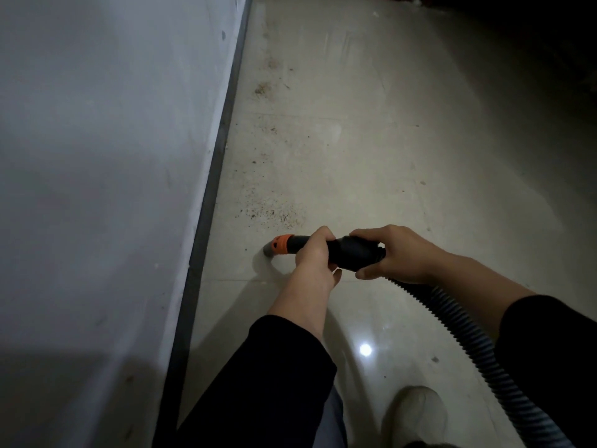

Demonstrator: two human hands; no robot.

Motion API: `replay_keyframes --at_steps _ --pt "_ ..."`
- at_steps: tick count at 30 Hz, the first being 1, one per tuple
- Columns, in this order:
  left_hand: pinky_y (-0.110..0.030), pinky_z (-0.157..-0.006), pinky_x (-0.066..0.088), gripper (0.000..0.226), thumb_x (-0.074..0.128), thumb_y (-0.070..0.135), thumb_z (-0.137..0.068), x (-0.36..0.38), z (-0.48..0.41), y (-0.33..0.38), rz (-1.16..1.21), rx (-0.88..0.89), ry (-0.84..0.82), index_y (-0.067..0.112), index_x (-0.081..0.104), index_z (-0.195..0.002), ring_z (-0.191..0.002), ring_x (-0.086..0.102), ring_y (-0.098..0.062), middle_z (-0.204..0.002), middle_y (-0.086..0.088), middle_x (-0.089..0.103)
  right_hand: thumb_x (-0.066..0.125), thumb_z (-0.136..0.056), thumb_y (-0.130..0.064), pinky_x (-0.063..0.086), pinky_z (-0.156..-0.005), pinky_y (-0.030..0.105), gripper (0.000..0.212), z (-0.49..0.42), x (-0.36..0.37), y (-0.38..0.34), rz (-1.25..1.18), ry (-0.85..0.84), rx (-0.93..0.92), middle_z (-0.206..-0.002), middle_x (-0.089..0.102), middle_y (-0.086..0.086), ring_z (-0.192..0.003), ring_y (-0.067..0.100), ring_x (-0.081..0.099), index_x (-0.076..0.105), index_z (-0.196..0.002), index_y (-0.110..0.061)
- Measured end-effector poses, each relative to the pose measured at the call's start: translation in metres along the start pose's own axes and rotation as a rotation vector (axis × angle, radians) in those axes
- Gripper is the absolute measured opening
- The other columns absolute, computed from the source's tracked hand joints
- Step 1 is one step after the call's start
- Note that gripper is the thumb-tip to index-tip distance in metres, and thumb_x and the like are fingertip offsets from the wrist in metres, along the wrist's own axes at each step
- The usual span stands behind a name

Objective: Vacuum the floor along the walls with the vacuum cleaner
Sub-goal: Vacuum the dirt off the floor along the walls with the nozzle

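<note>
Near the wall [97,156], left hand [315,253] and right hand [395,253] clasp the wand [352,253], fingers curled round it; its nozzle [268,249], drifting sideways, could bypass the grit [274,215].

Wall [97,189] blocks the left; open floor [387,140] ahead (debris-speckled) and right.

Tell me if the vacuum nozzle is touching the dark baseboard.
No, a strip of bare floor separates the nozzle from the baseboard.

Black left sleeve [274,383], black right sleeve [549,350]; 1 pale shoe [416,412]; grey trouser leg [337,423].
</note>
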State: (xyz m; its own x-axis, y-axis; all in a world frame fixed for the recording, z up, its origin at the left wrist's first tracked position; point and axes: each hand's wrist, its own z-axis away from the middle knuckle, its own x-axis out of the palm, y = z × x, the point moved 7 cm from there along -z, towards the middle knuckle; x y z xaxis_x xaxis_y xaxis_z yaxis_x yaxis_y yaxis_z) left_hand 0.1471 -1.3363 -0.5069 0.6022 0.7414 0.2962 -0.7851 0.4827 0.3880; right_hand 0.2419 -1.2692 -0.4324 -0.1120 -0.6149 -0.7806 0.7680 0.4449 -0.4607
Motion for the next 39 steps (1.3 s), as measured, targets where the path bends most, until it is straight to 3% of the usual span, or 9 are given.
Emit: replay_keyframes --at_steps 3,12,18,29,32,39 --pt "-0.039 -0.084 0.045 0.031 0.056 0.014 -0.082 -0.006 0.003 0.005 0.005 0.001 0.013 0.007 0.053 -0.112 -0.088 0.06 -0.022 -0.112 -0.011 0.062 0.079 -0.075 -0.028 0.052 -0.084 0.036 0.048 -0.005 0.004 -0.005 -0.02 -0.012 -0.014 -0.101 0.069 -0.006 -0.091 0.015 0.062 0.061 -0.119 -0.031" --pt "-0.036 -0.075 0.044 0.039 0.058 0.013 -0.083 -0.024 0.0 0.02 0.029 0.039 0.06 0.007 0.055 -0.121 -0.084 0.062 -0.021 -0.115 -0.01 0.065 0.079 -0.075 -0.028 0.05 -0.082 0.033 0.047 -0.021 0.011 -0.023 -0.014 -0.008 -0.051 -0.1 0.068 -0.006 -0.09 0.016 0.06 0.061 -0.119 -0.03" --pt "-0.038 -0.075 0.044 0.043 0.061 0.016 -0.082 -0.04 -0.001 0.03 0.018 0.042 0.12 0.01 0.056 -0.124 -0.1 0.063 -0.022 -0.117 -0.008 0.065 0.08 -0.075 -0.027 0.05 -0.086 0.034 0.049 -0.032 0.017 -0.037 -0.009 -0.009 -0.071 -0.103 0.068 -0.003 -0.094 0.018 0.061 0.061 -0.12 -0.028" --pt "-0.034 -0.053 0.038 0.043 0.063 0.016 -0.083 -0.073 -0.004 0.049 0.032 0.048 0.197 0.011 0.057 -0.125 -0.09 0.062 -0.02 -0.117 -0.006 0.066 0.08 -0.077 -0.025 0.047 -0.088 0.034 0.053 -0.048 0.033 -0.07 0.004 -0.007 -0.123 -0.108 0.068 0.0 -0.097 0.02 0.059 0.059 -0.126 -0.023" --pt "-0.035 -0.056 0.038 0.04 0.063 0.016 -0.082 -0.077 -0.004 0.052 0.034 0.064 0.217 0.009 0.058 -0.121 -0.086 0.062 -0.02 -0.114 -0.008 0.067 0.08 -0.076 -0.025 0.048 -0.089 0.035 0.052 -0.051 0.035 -0.075 0.001 -0.009 -0.131 -0.108 0.067 0.0 -0.098 0.02 0.059 0.059 -0.124 -0.023" --pt "-0.041 -0.076 0.045 0.04 0.066 0.017 -0.081 -0.08 -0.01 0.054 0.074 0.093 0.238 0.009 0.057 -0.119 -0.097 0.063 -0.024 -0.113 -0.009 0.066 0.08 -0.077 -0.025 0.048 -0.089 0.036 0.054 -0.053 0.036 -0.08 -0.003 0.011 -0.128 -0.111 0.067 0.002 -0.101 0.022 0.059 0.058 -0.126 -0.022"
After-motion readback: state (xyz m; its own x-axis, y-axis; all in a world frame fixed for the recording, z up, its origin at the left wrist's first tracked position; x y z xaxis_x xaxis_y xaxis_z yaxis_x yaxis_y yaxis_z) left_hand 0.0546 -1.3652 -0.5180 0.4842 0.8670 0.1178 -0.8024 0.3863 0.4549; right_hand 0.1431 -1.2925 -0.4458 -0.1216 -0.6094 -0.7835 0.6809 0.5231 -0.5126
